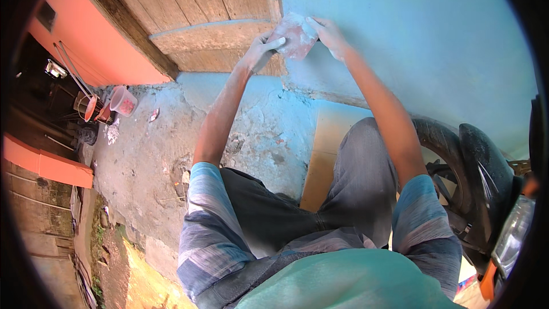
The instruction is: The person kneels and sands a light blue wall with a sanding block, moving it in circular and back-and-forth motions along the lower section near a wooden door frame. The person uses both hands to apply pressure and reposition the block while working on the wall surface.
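Observation:
Between my two hands is a dusty, reddish sheet (295, 39) that looks like sandpaper, coated with pale blue-white powder. My left hand (260, 53) pinches its left side, thumb on top. At its right edge, my right hand (328, 36) grips the corner with thumb and fingers. White dust covers both hands. They are raised in front of a blue painted wall (411, 38), close to the edge of a wooden plank door (210, 47). What lies behind the sheet is hidden.
A motorcycle's front wheel (441, 150) and black fender (484, 150) stand close on my right. Cardboard (324, 159) lies on the dusty concrete floor (150, 159). A translucent plastic bucket (123, 101) and long-handled tools (73, 68) are by the orange wall (98, 38).

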Tool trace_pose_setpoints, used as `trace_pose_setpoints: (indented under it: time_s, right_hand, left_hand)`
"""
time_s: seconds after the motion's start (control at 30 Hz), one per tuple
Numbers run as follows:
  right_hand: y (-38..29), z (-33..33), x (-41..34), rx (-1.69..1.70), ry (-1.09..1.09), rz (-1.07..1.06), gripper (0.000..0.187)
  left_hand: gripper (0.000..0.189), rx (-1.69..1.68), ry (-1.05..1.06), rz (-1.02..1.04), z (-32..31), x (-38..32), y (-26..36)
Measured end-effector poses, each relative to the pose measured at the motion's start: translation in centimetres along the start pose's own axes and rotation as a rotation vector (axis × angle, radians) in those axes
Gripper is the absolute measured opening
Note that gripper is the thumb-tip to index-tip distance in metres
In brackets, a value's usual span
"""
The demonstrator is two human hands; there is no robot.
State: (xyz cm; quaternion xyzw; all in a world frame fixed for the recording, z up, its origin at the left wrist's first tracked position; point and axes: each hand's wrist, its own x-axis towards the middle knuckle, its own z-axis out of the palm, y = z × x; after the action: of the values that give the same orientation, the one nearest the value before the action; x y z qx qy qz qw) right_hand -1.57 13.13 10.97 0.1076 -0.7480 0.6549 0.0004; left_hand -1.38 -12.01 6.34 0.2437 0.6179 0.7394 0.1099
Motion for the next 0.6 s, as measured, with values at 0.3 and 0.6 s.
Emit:
trace_pose_setpoints:
  time_s: [0.3,0.6]
  right_hand:
    - [1.2,0.2,1.5,0.548,0.047,0.056,0.042]
    - [4.4,-1.2,2.4,-0.592,0.528,-0.736,0.024]
  left_hand:
    - [0.06,-0.246,0.057,0.037,6.0,4.4,5.7]
    - [0.056,0.803,0.613,0.67,8.4,8.4,16.9]
